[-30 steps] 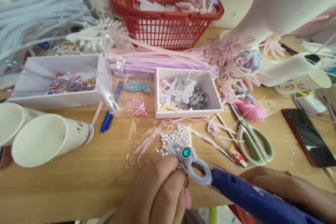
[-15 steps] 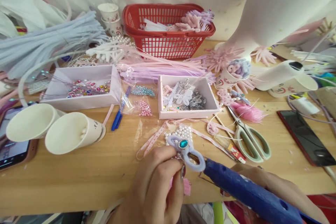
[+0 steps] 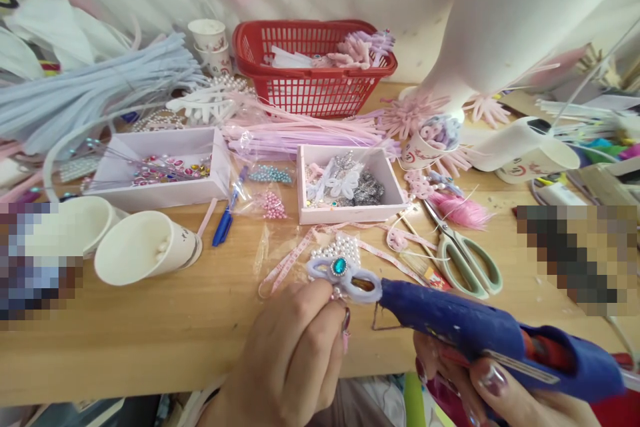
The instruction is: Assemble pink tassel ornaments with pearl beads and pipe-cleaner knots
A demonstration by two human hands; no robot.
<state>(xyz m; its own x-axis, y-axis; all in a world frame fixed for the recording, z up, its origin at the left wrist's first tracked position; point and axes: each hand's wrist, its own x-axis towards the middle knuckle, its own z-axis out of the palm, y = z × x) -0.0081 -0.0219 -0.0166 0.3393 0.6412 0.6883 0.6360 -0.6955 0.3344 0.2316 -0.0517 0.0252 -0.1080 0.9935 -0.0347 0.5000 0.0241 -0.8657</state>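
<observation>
My left hand (image 3: 295, 340) is closed, pinching a pale lilac pipe-cleaner ornament (image 3: 367, 285) with loops and a teal gem (image 3: 339, 266) at its centre. A bit of pink shows below my left fingers; the rest of it is hidden. Wrapped round the handle of a blue hot glue gun (image 3: 450, 313) is my right hand (image 3: 480, 380), its thumb on the near side. The gun's nozzle points left and shows through the ornament's right loop; whether it touches is unclear. White pearl beads (image 3: 345, 248) lie just behind the ornament.
Scissors (image 3: 463, 253) and a measuring tape (image 3: 290, 260) lie on the table. Two paper cups (image 3: 145, 247) stand at left. Behind are a box of gems (image 3: 160, 195), a box of trims (image 3: 350, 215) and a red basket (image 3: 315, 90). A white mannequin form (image 3: 480, 27) stands back right.
The glue gun has rolled and levelled, so its red trigger side and my right thumb now show. The ornament has turned flatter in my left hand. The view has shifted slightly.
</observation>
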